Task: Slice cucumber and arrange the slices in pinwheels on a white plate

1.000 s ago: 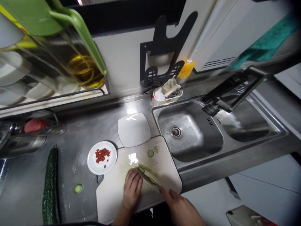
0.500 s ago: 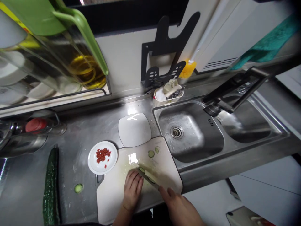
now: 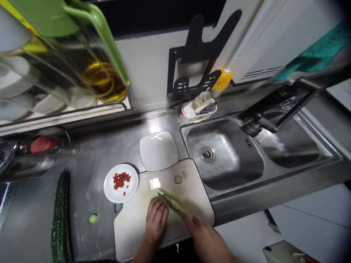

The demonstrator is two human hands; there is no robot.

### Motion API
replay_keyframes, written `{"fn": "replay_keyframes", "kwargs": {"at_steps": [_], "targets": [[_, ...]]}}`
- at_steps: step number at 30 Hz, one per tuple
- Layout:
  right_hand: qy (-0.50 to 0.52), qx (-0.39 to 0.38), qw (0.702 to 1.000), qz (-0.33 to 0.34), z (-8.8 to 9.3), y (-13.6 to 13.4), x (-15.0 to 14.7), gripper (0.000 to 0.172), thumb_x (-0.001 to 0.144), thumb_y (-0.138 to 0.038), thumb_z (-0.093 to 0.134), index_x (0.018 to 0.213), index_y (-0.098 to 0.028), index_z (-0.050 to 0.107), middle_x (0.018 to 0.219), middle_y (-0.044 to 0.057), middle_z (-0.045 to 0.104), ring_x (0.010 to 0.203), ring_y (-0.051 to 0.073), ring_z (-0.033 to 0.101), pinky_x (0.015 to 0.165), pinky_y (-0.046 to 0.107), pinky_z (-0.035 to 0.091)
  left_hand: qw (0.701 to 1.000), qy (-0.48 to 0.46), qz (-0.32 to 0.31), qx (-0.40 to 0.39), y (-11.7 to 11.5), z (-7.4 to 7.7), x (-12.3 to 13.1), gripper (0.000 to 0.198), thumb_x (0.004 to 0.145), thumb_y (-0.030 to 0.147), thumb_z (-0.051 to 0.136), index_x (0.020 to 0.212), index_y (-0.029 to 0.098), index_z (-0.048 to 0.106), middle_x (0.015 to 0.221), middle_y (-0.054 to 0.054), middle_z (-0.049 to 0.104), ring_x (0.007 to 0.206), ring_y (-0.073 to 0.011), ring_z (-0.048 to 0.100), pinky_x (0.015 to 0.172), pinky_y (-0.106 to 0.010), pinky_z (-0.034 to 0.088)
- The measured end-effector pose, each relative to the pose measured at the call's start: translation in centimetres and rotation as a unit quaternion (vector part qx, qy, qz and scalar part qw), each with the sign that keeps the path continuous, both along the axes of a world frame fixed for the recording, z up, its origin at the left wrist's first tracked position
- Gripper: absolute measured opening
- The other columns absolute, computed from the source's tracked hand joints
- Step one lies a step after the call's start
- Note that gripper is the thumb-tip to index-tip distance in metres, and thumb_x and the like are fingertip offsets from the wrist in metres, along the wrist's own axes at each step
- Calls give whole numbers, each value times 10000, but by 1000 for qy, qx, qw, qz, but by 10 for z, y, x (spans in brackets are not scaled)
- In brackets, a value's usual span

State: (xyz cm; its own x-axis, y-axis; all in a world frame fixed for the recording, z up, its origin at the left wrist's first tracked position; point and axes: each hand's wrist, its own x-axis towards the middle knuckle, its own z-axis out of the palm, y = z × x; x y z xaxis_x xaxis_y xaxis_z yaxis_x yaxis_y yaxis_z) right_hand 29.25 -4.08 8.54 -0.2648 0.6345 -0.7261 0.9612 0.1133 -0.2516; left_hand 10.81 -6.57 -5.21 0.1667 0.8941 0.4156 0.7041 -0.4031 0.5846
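My right hand is closed round the handle of a kitchen knife, whose blade points up and left over the white cutting board. Green-rimmed cucumber slices cling to or lie against the blade. Beside the blade, my left hand rests on the board with its fingers curled together; whatever is under them is hidden. Farther back on the board lie a loose cucumber slice and a thin, partial piece. A whole cucumber lies on the counter at far left, with a cut end piece nearer the board.
A small white plate with red berries touches the board's left side. Behind the board is a square white plate. The steel sink with a black faucet lies right. A sponge holder stands behind; an oil jug is upper left.
The knife tip has shifted slightly left and back, close along my left fingers. My left hand stays about where it was, and the whole view has shifted a little.
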Motion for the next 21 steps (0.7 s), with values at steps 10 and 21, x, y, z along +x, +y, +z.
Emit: {"fn": "replay_keyframes", "kwargs": {"at_steps": [10,21], "targets": [[-11,-10,1000,-3,-8,6,-12,642,770,74,290,1291,-231,511,991,85,677,753,184,676,599,233,446,1000,1,-4,-6,0,0,0,193,894,132,485,1018,177,626,998,-73,686,1013,-189,621,915,-418,535],[-3,-25,1000,-10,-23,10,-20,585,819,46,312,1317,-191,505,1100,120,658,834,195,675,679,246,476,1000,0,-14,-8,0,0,0,205,898,122,479,1025,175,631,1006,-71,690,1021,-185,619,942,-416,517]]}}
